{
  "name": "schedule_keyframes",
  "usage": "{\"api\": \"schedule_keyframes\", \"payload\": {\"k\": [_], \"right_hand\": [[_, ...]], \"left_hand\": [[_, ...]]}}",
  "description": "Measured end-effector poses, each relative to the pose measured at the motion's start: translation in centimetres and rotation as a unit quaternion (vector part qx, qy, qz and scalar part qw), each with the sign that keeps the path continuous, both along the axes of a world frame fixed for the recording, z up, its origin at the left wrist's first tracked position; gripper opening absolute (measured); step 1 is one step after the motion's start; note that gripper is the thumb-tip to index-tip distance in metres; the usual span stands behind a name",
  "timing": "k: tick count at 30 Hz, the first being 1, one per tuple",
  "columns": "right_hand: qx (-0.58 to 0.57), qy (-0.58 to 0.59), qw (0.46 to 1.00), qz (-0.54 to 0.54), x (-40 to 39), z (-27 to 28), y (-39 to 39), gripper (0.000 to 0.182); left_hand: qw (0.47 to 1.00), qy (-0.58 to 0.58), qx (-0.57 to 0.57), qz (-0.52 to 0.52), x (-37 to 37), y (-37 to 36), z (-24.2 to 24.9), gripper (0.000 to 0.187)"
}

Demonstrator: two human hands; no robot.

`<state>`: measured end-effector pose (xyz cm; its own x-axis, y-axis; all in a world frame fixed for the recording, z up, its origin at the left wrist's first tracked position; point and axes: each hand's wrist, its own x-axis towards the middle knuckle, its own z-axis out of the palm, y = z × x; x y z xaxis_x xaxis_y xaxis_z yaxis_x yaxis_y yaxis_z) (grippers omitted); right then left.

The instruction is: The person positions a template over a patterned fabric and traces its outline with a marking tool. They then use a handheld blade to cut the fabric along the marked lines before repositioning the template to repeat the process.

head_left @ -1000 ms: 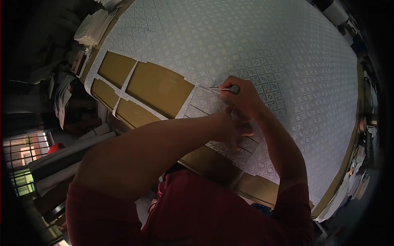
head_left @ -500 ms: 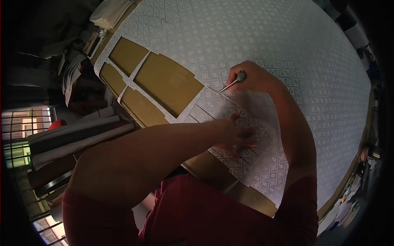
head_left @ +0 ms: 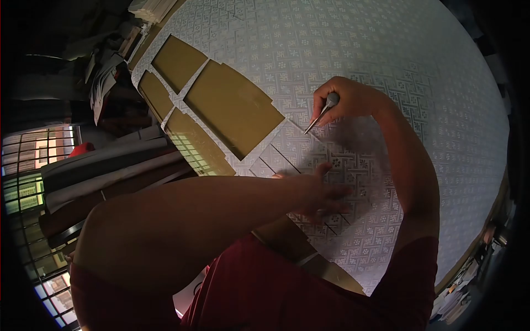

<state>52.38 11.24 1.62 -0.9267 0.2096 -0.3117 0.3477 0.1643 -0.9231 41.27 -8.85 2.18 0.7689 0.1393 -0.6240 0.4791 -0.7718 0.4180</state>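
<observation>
My right hand (head_left: 352, 100) is closed around a slim pointed metal tool (head_left: 317, 121) with a rounded dark end. Its tip meets the grey-white patterned sheet (head_left: 381, 71), close to a thin straight line leading from the corner of a cut-out. My left hand (head_left: 320, 196) lies on the sheet nearer my body, fingers spread over several dark slits (head_left: 285, 159); nothing shows in its grasp. To the left of the hands, panel-shaped openings in the sheet bare a yellow-brown surface (head_left: 234, 107), with narrow strips of sheet between them.
Rolls of dark and grey material (head_left: 105, 171) are stacked at the left, beside a barred window (head_left: 41, 157). Folded white material (head_left: 152, 8) sits at the far left corner of the table. Papers (head_left: 458, 292) crowd along the right edge.
The view has shifted slightly, carrying the sheet and its cut-outs up and right. The tool tip sits slightly lower relative to the cut-out's corner. My left hand stays spread on the sheet.
</observation>
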Motion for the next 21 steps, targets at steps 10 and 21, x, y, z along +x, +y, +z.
{"api": "schedule_keyframes", "payload": {"k": [10, 21], "right_hand": [[0.063, 0.087, 0.966, -0.237, 3.5, -0.1, -8.1, 0.017], [0.203, 0.077, 0.897, -0.385, 1.8, -0.7, -14.3, 0.016]], "left_hand": [[0.981, -0.059, 0.146, -0.111, -0.6, -1.5, -4.5, 0.074], [0.997, -0.073, 0.003, 0.013, -0.2, -0.4, -3.1, 0.089]]}}
